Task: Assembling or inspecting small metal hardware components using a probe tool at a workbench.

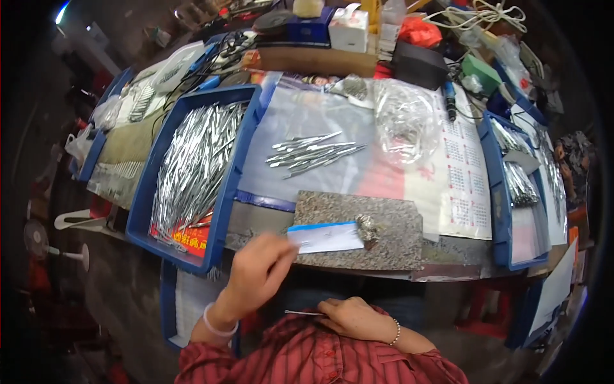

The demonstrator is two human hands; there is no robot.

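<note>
My left hand (259, 269) is at the near edge of a stone slab, fingers curled and fingertips pressed together by the left end of a white paper slip (332, 238) with a blue edge. Whatever those fingertips pinch, if anything, is too small to make out. Beside the slip, on the slab (390, 224), lies a small heap of shiny metal bits (366, 225). My right hand (358, 318) rests low against the red striped shirt, closed on a thin metal rod (299, 313) that points left and seems to have a small loop at its end.
A blue tray (220, 185) full of silvery metal rods stands at left. Loose rods (313, 153) lie on a plastic sheet beyond the slab. Further right are a clear plastic bag (406, 121), a printed calendar sheet (465, 185) and another blue tray (502, 224) with bundled metal parts.
</note>
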